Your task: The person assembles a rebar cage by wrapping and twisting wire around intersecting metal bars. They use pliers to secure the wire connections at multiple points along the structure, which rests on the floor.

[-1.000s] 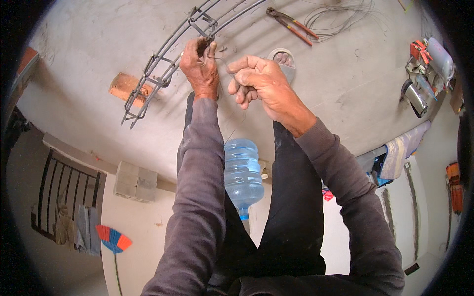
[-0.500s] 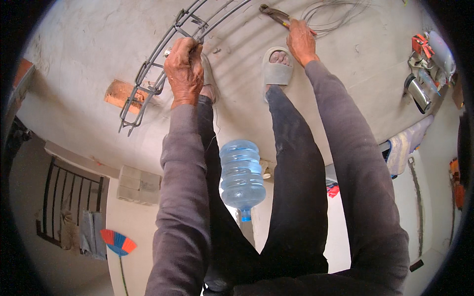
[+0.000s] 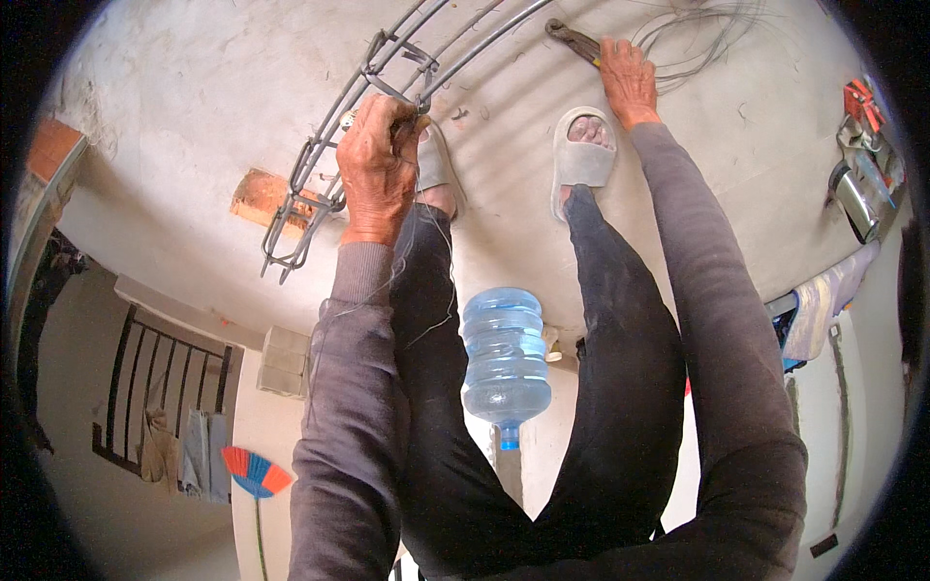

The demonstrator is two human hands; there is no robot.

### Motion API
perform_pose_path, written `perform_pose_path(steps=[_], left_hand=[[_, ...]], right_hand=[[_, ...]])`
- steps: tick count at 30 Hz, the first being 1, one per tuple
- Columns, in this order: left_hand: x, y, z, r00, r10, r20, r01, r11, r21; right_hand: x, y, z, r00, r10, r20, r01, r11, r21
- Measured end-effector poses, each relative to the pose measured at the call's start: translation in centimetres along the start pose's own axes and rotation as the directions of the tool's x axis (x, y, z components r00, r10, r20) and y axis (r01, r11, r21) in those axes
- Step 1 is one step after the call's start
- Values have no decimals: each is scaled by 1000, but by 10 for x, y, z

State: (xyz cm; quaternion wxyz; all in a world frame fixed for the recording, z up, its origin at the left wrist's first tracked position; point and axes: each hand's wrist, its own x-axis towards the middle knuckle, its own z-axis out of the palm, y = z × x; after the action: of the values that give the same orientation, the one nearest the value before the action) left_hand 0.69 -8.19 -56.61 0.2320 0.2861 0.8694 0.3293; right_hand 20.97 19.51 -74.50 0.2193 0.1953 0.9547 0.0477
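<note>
My left hand [image 3: 378,172] is closed in a pinch at the side of a steel rebar cage [image 3: 323,145], with long bars and bent stirrups. Thin tie wire [image 3: 452,281] hangs from these fingers, trailing across my sleeve and trouser leg; the fingertips are partly hidden. Farther right, my right hand [image 3: 630,79] is closed over the handles of metal pincers [image 3: 573,41], which lie on the floor with their jaws pointing left. A loose coil of wire [image 3: 702,44] lies beside that hand.
An orange brick [image 3: 260,197] sits under the cage. My slippered feet [image 3: 586,150] stand on the pale floor. A blue water jug [image 3: 506,358] is between my legs. Tools and a metal flask [image 3: 854,201] lie at right; a broom [image 3: 256,472] is at lower left.
The whole view has shifted, with things appearing farther right and lower. My right hand has moved slightly farther over the pincers' handles. More loose wire shows across my left sleeve.
</note>
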Motion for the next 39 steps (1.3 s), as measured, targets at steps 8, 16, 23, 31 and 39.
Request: perform_pose_path(steps=[8, 16, 23, 31, 39], left_hand=[[-1, 4, 5, 991, -77, -105, 100, 967, 234], [-8, 3, 25, 951, -290, -109, 308, 925, 222], [-4, 1, 23, 956, -250, -157, 268, 958, 107], [11, -8, -12, 955, -210, -207, 231, 970, 80], [26, -28, -12, 941, -196, -276, 201, 979, -8]], right_hand=[[-12, 6, 13, 998, -53, -19, 56, 964, 258], [-24, -20, 3, 978, 92, 189, -160, 909, 384], [-28, 14, 11, 986, -142, 90, 65, 818, 572], [-60, 1, -122, 764, -476, 435, -505, -21, 863], [-82, -64, -201, 718, -514, 470, -696, -518, 497]])
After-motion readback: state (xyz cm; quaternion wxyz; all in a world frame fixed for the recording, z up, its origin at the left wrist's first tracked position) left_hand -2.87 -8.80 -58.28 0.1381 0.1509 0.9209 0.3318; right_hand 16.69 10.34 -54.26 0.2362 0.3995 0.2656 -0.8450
